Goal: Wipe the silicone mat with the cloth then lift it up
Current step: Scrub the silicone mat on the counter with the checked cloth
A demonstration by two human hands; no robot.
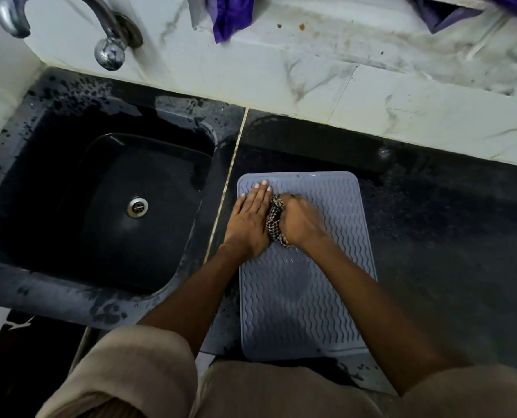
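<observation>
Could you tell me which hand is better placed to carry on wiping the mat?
Right hand: it already grips the cloth on the mat. Left hand lies flat, steadying it.

**Occlusions and cut-offs, head view**

The cloth (276, 222) is mostly hidden, bunched under the right hand (300, 220); only a checked strip shows. The right hand's fingertips cannot be seen. The forearms cover part of the mat (296, 297); its near edge is partly behind beige clothing (251, 390). The top edge crops the tap (109, 34) and purple fabric (230, 16).
</observation>
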